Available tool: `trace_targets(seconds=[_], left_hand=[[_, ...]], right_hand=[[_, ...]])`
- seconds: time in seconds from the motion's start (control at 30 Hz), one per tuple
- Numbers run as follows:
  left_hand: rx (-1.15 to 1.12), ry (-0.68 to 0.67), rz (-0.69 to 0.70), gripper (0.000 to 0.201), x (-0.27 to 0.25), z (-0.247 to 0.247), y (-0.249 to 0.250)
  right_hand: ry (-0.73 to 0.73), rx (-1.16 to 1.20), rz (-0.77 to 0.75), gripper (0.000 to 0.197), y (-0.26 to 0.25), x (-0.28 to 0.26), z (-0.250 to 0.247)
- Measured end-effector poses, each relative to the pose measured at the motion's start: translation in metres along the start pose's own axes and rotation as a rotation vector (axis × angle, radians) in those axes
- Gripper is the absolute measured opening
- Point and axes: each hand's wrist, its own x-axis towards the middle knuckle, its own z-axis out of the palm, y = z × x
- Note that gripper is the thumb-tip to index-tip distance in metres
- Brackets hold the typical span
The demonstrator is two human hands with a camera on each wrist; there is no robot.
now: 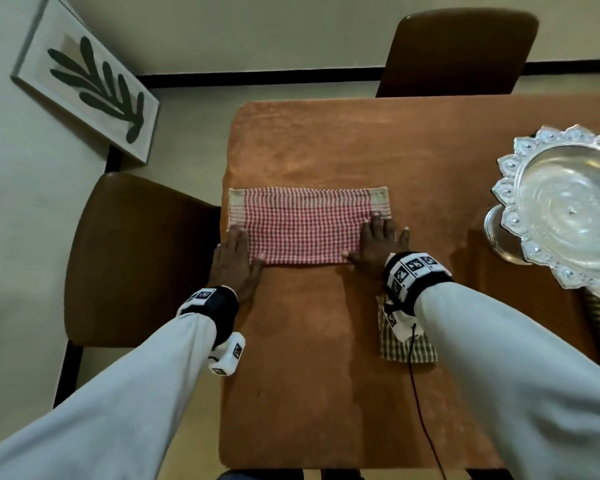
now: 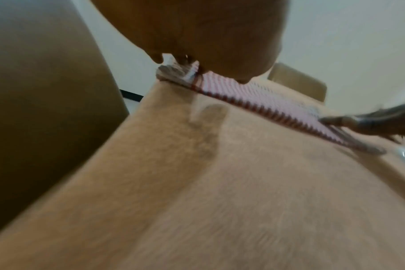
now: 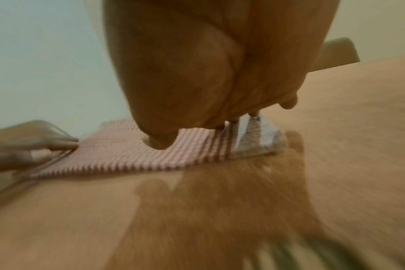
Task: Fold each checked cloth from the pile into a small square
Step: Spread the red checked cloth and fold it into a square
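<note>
The red cloth (image 1: pixel 302 230) lies folded into a long strip on the counter (image 1: pixel 326 358). The left hand (image 1: pixel 234 259) and right hand (image 1: pixel 378 245) press its two ends, fingers flat and spread.

I see long pale grey sleeves (image 1: pixel 125 386) covering both my arms down to the wrists. Each wrist carries a black band (image 1: pixel 222 308) faced with white panels printed in black square markers. Below the left hand (image 1: pixel 234 261) band hangs a white block-shaped camera unit (image 1: pixel 227 355), also marked. The right hand (image 1: pixel 378 242) band (image 1: pixel 414 275) has a similar white unit (image 1: pixel 400 323) beneath it, with what looks like a thin dark red cable (image 1: pixel 421 414) trailing from it toward me.
</note>
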Motion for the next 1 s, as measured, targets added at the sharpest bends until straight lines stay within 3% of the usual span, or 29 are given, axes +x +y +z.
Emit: trace_targets(seconds=[0.07,0.1,0.17,0.23,0.37,0.6,0.7,0.83,0.93,1.0], left_hand=[[-0.174,0.151,-0.223,0.060,0.009,-0.009,0.006],[-0.248,0.163,-0.332,0.054,0.014,-0.013,0.006],[-0.331,0.088,-0.481,0.043,0.024,-0.020,0.005],[-0.334,0.044,-0.518,0.039,0.028,-0.025,0.003],[-0.334,0.031,-0.515,0.027,0.026,-0.032,-0.001],[-0.532,-0.123,-0.527,0.026,0.019,-0.043,-0.005],[-0.726,-0.068,-0.498,0.020,0.034,-0.063,-0.003],[-0.841,0.140,-0.397,0.037,0.085,-0.121,0.009],[-0.910,0.279,-0.289,0.019,0.115,-0.192,0.044],[-0.969,0.289,-0.273,0.012,0.137,-0.221,0.057]], right_hand=[[0.119,0.025,-0.018,0.065,-0.010,0.012,-0.027],[0.170,0.036,-0.036,0.054,-0.014,0.019,-0.041],[0.219,0.060,-0.059,0.045,-0.016,0.034,-0.063],[0.192,0.035,-0.065,0.045,-0.012,0.048,-0.076],[0.196,-0.082,-0.062,0.035,-0.007,0.065,-0.082],[0.169,0.089,-0.073,0.023,0.006,0.066,-0.097],[0.143,0.307,-0.093,0.021,0.015,0.054,-0.108],[0.144,0.802,-0.116,0.025,0.018,0.002,-0.132],[0.110,1.142,-0.167,0.025,0.009,-0.046,-0.140],[0.110,1.297,-0.180,0.024,0.003,-0.068,-0.138]])
